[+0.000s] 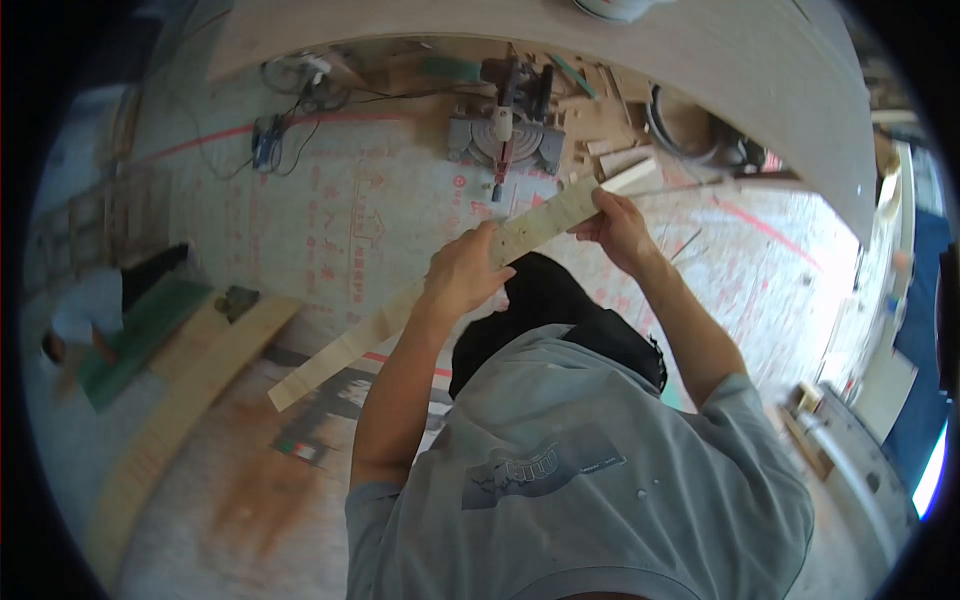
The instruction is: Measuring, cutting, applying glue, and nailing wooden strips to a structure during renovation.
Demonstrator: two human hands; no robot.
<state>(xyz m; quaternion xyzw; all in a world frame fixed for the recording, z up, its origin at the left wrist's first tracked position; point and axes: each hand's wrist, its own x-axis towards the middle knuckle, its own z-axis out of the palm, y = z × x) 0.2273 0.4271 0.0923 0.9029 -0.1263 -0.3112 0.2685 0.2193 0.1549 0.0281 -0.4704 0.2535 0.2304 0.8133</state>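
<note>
A long, pale, narrow wooden board (345, 345) runs diagonally across the middle, from low on the left up to the right. My left hand (462, 265) grips it near its middle, with fingers wrapped round it. My right hand (612, 230) holds it toward its upper right end, thumb and fingers closed on the wood. Just beyond the board, a mitre saw (505, 140) rests on the floor, with wood offcuts (615, 152) beside it.
Cords and a blue tool (268, 142) lie at upper left. A large panel (760, 70) spans the top, with a dark hose (682, 145) under it. At left, a co-worker (85, 305) bends over green and plain boards (205, 340). Pale panels (885, 395) stand far right.
</note>
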